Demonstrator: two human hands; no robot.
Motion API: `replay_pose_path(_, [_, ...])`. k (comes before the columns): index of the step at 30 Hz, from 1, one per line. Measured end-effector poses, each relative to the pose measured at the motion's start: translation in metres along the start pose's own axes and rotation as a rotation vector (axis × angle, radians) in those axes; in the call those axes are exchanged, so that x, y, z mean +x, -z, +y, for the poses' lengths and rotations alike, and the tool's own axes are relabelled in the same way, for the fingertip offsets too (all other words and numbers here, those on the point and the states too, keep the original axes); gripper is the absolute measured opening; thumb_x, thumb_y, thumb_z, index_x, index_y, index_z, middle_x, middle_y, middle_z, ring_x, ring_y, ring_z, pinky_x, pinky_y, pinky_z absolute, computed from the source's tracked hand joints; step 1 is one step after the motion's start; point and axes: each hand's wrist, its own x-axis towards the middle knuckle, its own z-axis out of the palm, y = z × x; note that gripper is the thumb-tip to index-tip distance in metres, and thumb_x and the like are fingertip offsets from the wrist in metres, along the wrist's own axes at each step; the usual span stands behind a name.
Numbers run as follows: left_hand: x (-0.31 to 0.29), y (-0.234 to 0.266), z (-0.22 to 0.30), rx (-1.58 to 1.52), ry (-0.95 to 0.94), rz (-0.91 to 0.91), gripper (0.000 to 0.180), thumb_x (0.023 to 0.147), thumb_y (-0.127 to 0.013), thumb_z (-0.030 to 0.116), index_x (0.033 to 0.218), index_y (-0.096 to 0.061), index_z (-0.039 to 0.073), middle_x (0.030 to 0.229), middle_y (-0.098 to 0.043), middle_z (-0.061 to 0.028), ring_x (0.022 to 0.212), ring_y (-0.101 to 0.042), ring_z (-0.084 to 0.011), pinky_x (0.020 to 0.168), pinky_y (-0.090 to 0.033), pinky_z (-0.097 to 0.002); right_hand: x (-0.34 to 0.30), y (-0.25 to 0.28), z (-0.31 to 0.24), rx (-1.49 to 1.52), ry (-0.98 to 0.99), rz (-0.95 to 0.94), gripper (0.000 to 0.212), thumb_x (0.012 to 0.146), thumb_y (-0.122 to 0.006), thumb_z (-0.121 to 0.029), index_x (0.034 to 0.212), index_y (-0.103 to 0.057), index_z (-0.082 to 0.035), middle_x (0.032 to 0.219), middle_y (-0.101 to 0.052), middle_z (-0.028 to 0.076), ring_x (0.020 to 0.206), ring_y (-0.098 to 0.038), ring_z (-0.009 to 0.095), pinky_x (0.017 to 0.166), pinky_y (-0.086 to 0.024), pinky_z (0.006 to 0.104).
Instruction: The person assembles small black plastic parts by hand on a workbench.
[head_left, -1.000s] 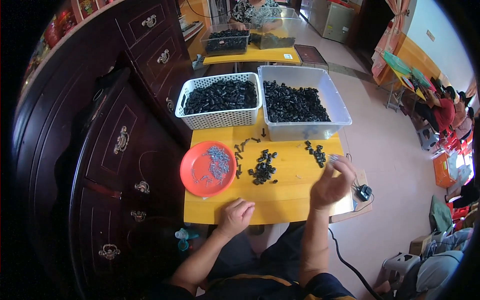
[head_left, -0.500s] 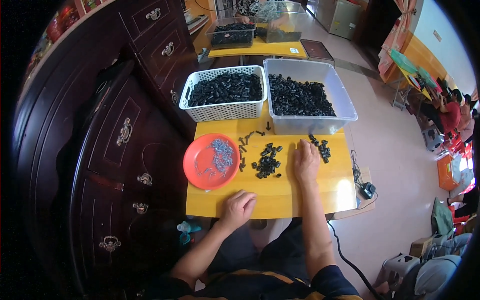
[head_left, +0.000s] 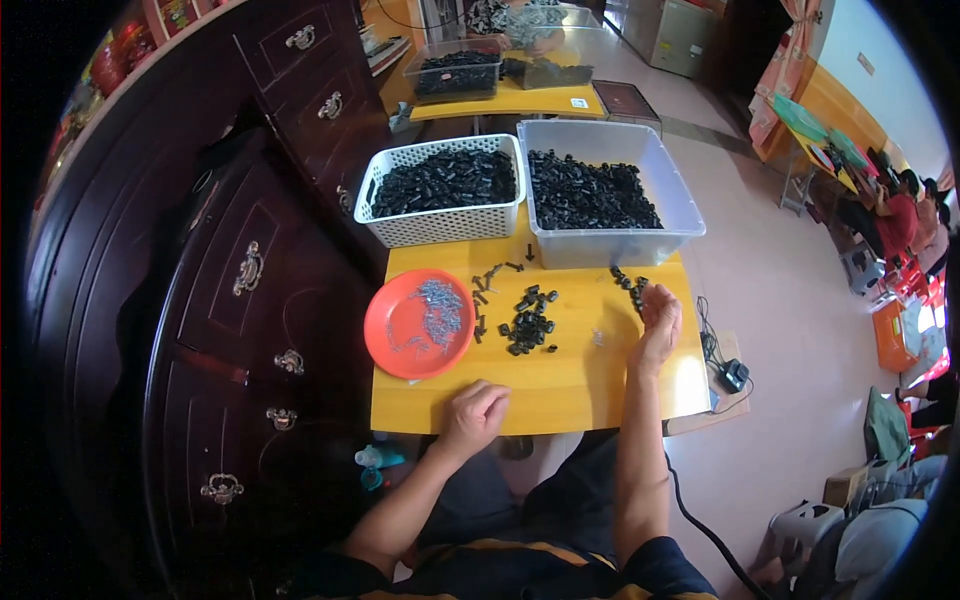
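My right hand (head_left: 659, 325) lies at the right side of the yellow table, fingers stretched and slightly cupped. It is beside a small row of short black plastic parts (head_left: 630, 285) and partly hides them. My left hand (head_left: 474, 414) rests curled in a fist at the table's front edge; whatever it may hold is hidden. Between the hands sits a loose heap of black plastic parts (head_left: 527, 330). Left of the heap, several thin black stemmed pieces (head_left: 480, 298) lie beside a red plate (head_left: 378, 335) holding small silver screws (head_left: 440, 313). A small pale cluster (head_left: 598, 338) lies left of my right hand.
At the table's far side stand a white perforated basket (head_left: 440, 228) and a clear plastic bin (head_left: 610, 246), both with black parts. Dark wooden drawers (head_left: 240, 290) border the left. Beyond, another yellow table (head_left: 540, 100) bears clear bins. Cables and a black adapter (head_left: 734, 376) are at right.
My right hand has moved right, onto the edge of the right-hand row of black parts. The small pale cluster is now uncovered where the hand was. My left hand stays in place.
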Motion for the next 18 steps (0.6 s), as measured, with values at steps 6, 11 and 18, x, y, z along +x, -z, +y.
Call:
replay_pose_path(6, [0.002, -0.002, 0.001, 0.035, -0.016, -0.025, 0.008, 0.087, -0.07, 0.001, 0.095, -0.071, 0.001, 0.087, -0.07, -0.0132, 0.076, -0.07, -0.0297, 0.066, -0.055, -0.0375, -0.021, 0.013, -0.012, -0.287, 0.078, -0.08, 0.028, 0.108, -0.053, -0.023, 0.106, -0.07, -0.002, 0.105, -0.071, 0.006, 0.095, -0.065, 0.016, 0.087, -0.051, 0.0322])
replay_pose_path(11, [0.003, -0.002, 0.003, 0.033, -0.012, -0.024, 0.008, 0.088, -0.068, 0.0, 0.095, -0.07, 0.002, 0.087, -0.07, -0.0139, 0.078, -0.07, -0.0321, 0.067, -0.055, -0.0389, -0.04, 0.011, -0.018, -0.969, 0.275, -0.371, 0.018, 0.091, -0.074, -0.022, 0.101, -0.072, -0.008, 0.093, -0.07, 0.012, 0.082, -0.069, 0.029, 0.073, -0.056, 0.0399])
replay_pose_path(18, [0.004, -0.001, 0.007, 0.054, -0.023, -0.015, 0.007, 0.088, -0.069, 0.001, 0.094, -0.071, 0.002, 0.086, -0.07, -0.0131, 0.077, -0.07, -0.0309, 0.067, -0.055, -0.0379, -0.051, -0.002, -0.016, -1.205, 0.35, -0.397, 0.016, 0.087, -0.074, -0.022, 0.094, -0.068, -0.009, 0.093, -0.067, 0.014, 0.092, -0.067, 0.036, 0.077, -0.055, 0.0466])
